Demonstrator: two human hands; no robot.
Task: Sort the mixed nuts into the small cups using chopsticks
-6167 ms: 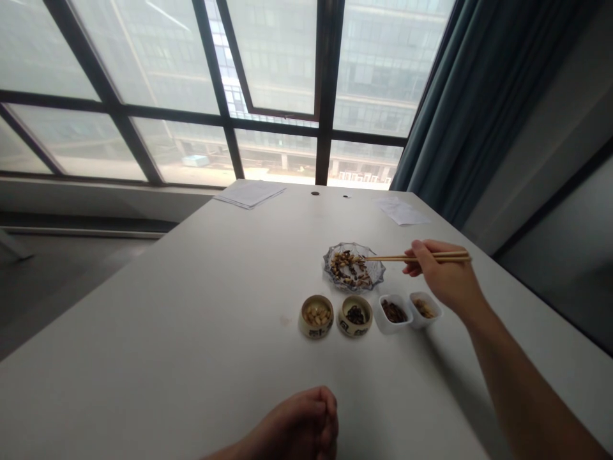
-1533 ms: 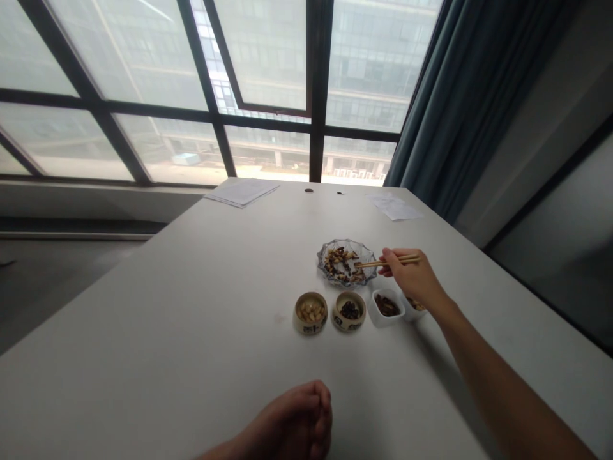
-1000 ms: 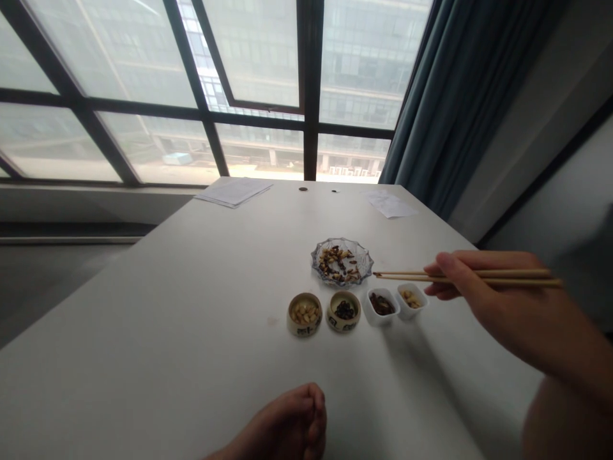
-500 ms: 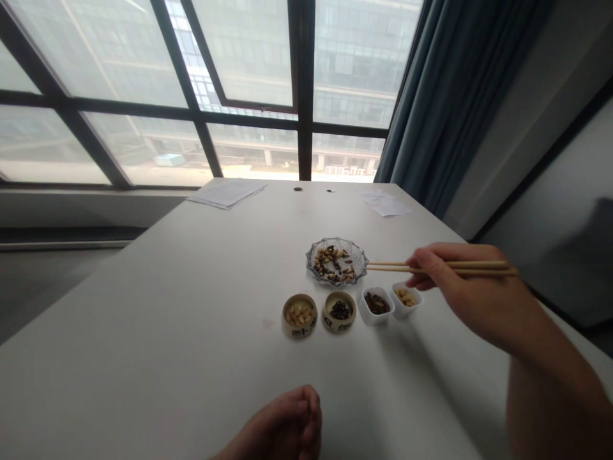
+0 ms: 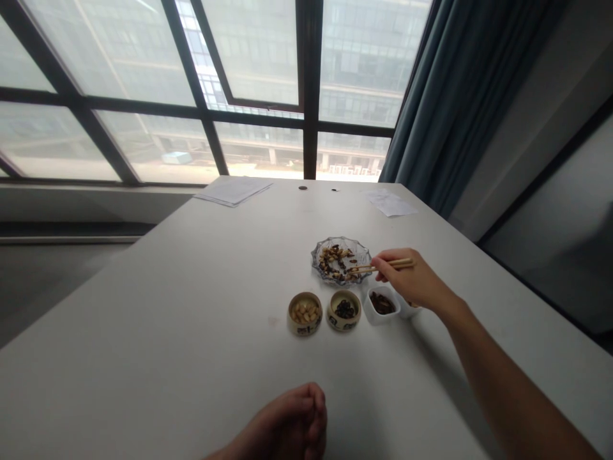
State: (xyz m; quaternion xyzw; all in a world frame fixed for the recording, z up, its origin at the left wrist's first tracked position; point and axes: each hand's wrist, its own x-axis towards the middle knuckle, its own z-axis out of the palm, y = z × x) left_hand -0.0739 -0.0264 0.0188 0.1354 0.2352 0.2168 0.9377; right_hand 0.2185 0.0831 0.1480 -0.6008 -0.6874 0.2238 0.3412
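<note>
My right hand is closed on a pair of wooden chopsticks, whose tips reach into a glass dish of mixed nuts and seeds. In front of the dish stand a round bowl of pale nuts, a round bowl of dark seeds and a white square cup of brown pieces. A second white cup is mostly hidden under my right hand. My left hand rests on the white table near its front edge, fingers curled into a fist, apparently holding nothing.
A stack of papers lies at the far left of the table and a single sheet at the far right. Large windows stand behind, with a dark curtain on the right.
My right hand has moved forward and left from beside the cups, bringing the chopstick tips from outside the dish into it. My left hand has stayed put.
</note>
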